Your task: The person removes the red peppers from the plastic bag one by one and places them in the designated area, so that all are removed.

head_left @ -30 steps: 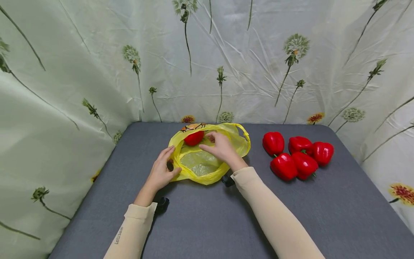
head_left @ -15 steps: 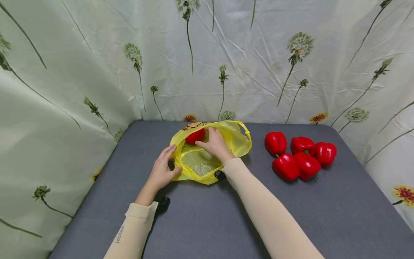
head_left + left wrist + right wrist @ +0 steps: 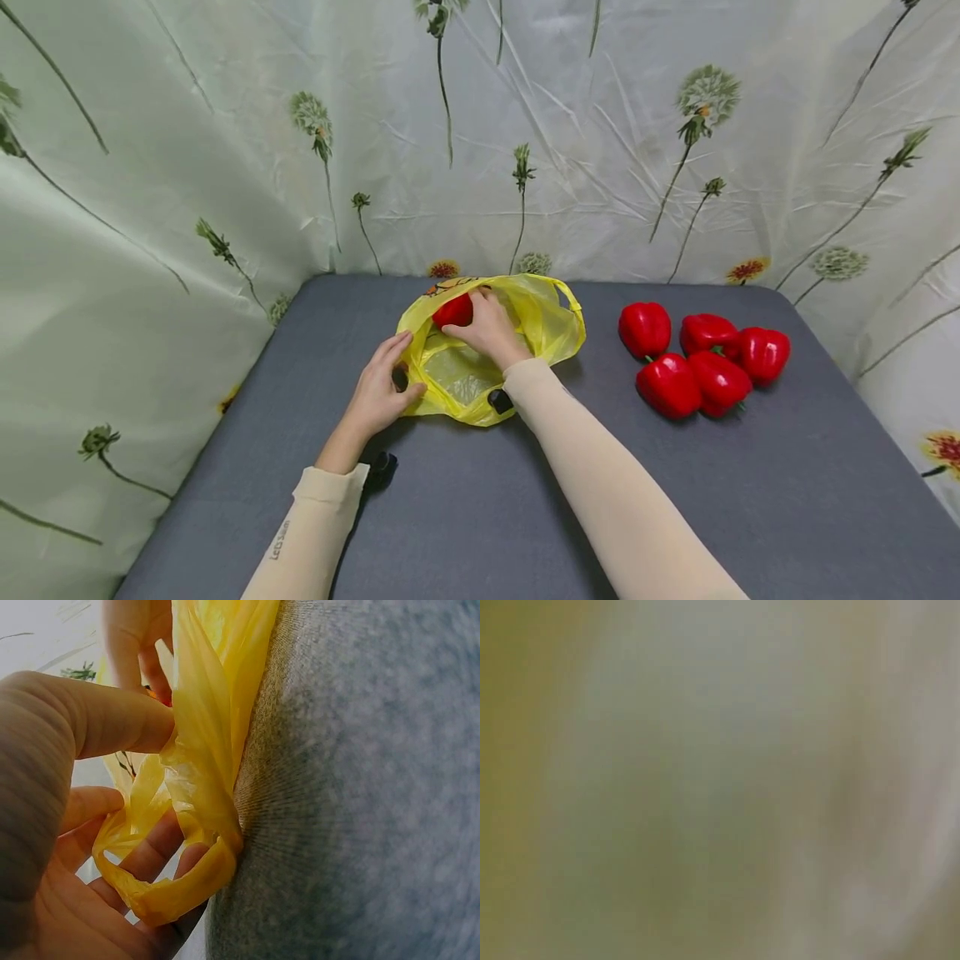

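Observation:
A yellow plastic bag (image 3: 462, 400) lies on its side on the grey table with its mouth spread toward me. My left hand (image 3: 378, 389) holds the bag's left edge between thumb and fingers. In the left wrist view, several fingers pass through the loop of a bag handle (image 3: 176, 896), and the thumb (image 3: 124, 716) rests against the plastic. Inside the bag, my right hand (image 3: 489, 331) grips a red bell pepper (image 3: 453, 311), thumb at its near side; the other fingers are mostly hidden behind it. The right wrist view is only a blur.
Several red bell peppers (image 3: 705, 358) lie grouped on the grey table (image 3: 465, 517), right of the bag. A white curtain (image 3: 607, 150) with dandelion prints hangs behind and at the sides. Black wrist cameras (image 3: 384, 471) sit under the sleeves.
My right hand has moved left, deeper into the bag, and its fingers have come around the bell pepper. The left hand keeps its hold on the bag's edge; the view has shifted slightly.

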Motion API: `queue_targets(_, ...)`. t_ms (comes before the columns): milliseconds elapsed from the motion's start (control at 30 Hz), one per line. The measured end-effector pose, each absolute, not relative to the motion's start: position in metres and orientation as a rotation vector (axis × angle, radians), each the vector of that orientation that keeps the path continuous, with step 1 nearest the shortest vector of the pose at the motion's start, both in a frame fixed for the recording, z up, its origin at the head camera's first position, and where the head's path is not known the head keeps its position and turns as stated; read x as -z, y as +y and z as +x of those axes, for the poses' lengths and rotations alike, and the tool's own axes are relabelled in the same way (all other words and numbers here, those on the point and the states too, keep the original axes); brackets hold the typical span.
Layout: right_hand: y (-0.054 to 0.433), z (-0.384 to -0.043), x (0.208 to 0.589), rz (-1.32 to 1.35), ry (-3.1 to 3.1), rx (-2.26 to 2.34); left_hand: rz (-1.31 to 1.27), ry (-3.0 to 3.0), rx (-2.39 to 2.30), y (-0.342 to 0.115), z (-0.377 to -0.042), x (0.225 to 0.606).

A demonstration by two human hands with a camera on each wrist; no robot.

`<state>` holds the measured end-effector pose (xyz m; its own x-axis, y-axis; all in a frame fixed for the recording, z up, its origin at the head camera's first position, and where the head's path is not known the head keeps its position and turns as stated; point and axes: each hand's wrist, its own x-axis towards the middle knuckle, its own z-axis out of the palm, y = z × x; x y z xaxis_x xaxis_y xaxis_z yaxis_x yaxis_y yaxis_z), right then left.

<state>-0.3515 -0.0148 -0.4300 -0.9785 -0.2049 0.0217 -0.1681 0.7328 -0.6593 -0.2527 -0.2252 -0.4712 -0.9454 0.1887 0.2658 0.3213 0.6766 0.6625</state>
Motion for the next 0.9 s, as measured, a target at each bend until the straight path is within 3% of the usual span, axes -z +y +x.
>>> queue_targets(900,-0.033,-0.342,0.438,-0.190,2.911,1.224,-0.390,-2.752,1.124,-0.222,-0.255,0.470)
